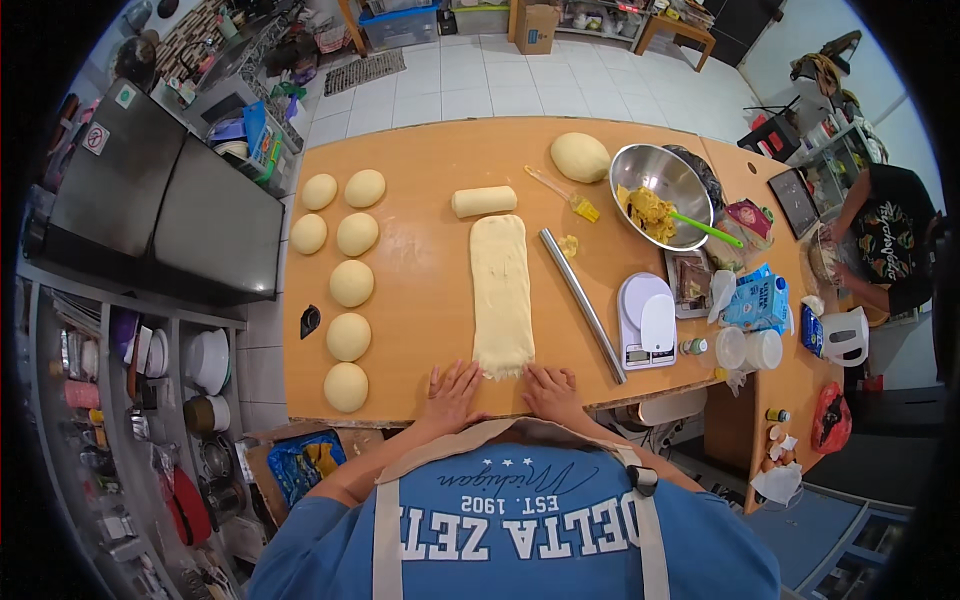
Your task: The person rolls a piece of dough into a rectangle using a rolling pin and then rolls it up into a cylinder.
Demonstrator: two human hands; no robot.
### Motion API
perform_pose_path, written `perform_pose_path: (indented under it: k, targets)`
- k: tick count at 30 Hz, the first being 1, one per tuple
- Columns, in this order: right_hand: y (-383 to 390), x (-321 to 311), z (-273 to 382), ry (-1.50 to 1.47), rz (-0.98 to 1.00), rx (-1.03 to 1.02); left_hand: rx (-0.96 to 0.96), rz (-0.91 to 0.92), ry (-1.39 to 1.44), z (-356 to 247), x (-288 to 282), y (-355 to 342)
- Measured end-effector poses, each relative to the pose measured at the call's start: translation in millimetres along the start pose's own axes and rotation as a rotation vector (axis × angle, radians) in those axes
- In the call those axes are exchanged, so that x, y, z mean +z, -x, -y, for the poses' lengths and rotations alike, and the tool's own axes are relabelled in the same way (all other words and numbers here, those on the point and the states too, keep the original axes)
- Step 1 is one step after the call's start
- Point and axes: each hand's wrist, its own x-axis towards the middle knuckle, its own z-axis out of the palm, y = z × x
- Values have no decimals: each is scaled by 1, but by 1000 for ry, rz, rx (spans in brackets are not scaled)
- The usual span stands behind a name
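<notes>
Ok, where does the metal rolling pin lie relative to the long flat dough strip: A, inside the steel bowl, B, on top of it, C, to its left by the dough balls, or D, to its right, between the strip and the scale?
D: the rolling pin lies bare on the table right of the dough strip, with the scale just beyond it.

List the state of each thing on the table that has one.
Dough strip: rolled flat, near end under both hands.
Dough log: rolled up.
Dough balls: round, unrolled.
Left hand: flat on the table at the strip's end.
Right hand: flat beside it.
Steel bowl: holds yellow filling.
</notes>
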Motion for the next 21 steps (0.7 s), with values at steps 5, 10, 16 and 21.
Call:
perform_pose_path:
  k: [5, 10, 16, 21]
  targets:
    - [-6, -9, 8, -4, -9, -22, -2, -82, -12, -1, 12, 4]
    - [-20, 3, 15, 40, -57, -198, 75, -76, -70, 2, 5, 2]
    - [-25, 4, 20, 2, -102, -329, 126, -188, -122, 6, 6, 2]
    - [-32, 5, 20, 4, 47, -385, 151, -158, -203, -1, -7, 1]
